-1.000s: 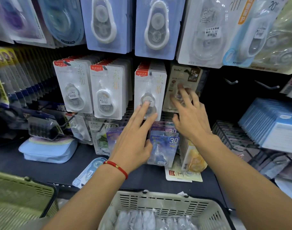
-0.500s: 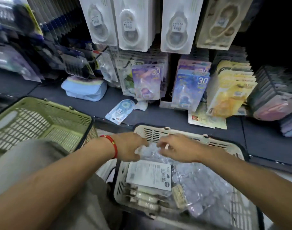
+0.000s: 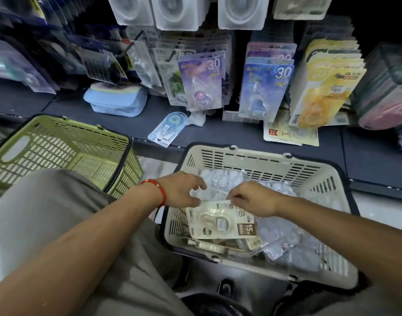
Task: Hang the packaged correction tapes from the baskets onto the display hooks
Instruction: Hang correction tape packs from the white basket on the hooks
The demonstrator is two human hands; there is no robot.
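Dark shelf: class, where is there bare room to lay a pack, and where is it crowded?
Free: the dark shelf left of the blue pouch, and between the loose pack and the flat cards. Crowded: under the hanging packs.

A cream basket [image 3: 259,160] with slotted walls and a dark rim sits beside an olive-green basket [image 3: 58,142] of the same grid pattern. In the cream one lies a cream and brown pack [image 3: 220,222] marked 15 in white on brown, among clear bags of white pieces [image 3: 220,179]. The left wrist wears a red string bracelet [image 3: 160,190]. On the dark grey shelf [image 3: 218,135] rest a pale blue pouch [image 3: 115,103], purple cards [image 3: 201,80] and blue cards [image 3: 266,90] printed 30, and yellow cards [image 3: 327,94].
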